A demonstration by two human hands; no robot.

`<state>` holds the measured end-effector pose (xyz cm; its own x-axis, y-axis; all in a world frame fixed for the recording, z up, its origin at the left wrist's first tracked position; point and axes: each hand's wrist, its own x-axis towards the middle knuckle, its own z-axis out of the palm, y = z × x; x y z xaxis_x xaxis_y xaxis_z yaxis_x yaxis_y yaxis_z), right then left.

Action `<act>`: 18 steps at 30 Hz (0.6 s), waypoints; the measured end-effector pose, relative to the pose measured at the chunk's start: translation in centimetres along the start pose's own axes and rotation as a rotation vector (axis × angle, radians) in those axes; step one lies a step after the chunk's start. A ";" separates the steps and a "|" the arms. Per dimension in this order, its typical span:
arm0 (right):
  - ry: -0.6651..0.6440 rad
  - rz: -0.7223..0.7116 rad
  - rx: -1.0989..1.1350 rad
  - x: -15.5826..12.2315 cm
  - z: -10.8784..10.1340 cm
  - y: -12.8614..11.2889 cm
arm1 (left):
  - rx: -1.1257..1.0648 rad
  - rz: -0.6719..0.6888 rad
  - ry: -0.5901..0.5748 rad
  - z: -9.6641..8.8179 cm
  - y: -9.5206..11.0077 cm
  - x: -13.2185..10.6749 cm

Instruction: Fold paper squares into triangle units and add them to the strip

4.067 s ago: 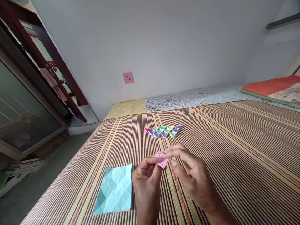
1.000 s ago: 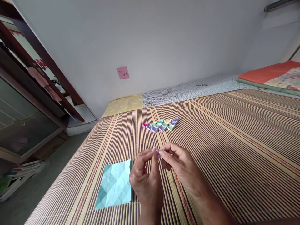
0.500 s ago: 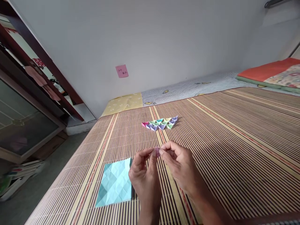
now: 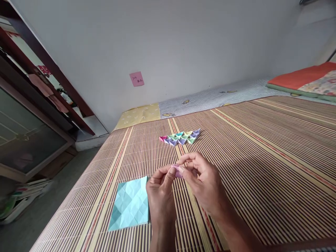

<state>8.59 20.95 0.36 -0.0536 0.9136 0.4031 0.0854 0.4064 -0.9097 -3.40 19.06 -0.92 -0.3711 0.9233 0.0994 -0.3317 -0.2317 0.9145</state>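
Observation:
My left hand (image 4: 160, 196) and my right hand (image 4: 204, 183) meet above a striped bamboo mat (image 4: 262, 157), both pinching one small pink folded paper piece (image 4: 178, 170) between fingertips. Most of the piece is hidden by my fingers. A stack of creased light-blue paper squares (image 4: 130, 204) lies on the mat just left of my left wrist. Farther away on the mat lies a flat row of joined folded paper pieces (image 4: 180, 137) in pink, purple, green and blue.
The mat covers a bed with a checked sheet (image 4: 210, 98) along the wall. Folded orange and patterned bedding (image 4: 307, 82) lies at the far right. A pink sticky note (image 4: 137, 78) is on the wall. A dark wooden cabinet with glass (image 4: 28, 115) stands left, beside the floor.
The pink paper has gone from an open, wider shape to a small tight fold. My fingers have closed more closely around it. The view has tilted slightly.

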 end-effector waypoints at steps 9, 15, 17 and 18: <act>-0.118 0.145 0.192 0.3 -0.5 -0.8 | 0.119 0.198 0.073 0.5 0.6 -0.7; -0.087 0.093 0.165 0.3 -0.8 -0.9 | 0.268 0.342 -0.026 0.7 1.4 -1.0; -0.089 0.097 0.188 0.3 -1.0 -0.9 | 0.297 0.380 -0.043 0.7 1.3 -0.9; -0.094 0.109 0.207 0.3 -1.0 -0.9 | 0.325 0.406 -0.041 0.6 1.2 -0.9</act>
<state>9.54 20.86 1.39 -0.1487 0.9426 0.2990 -0.1088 0.2850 -0.9523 -2.92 18.10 0.37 -0.3774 0.7914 0.4810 0.1212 -0.4727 0.8729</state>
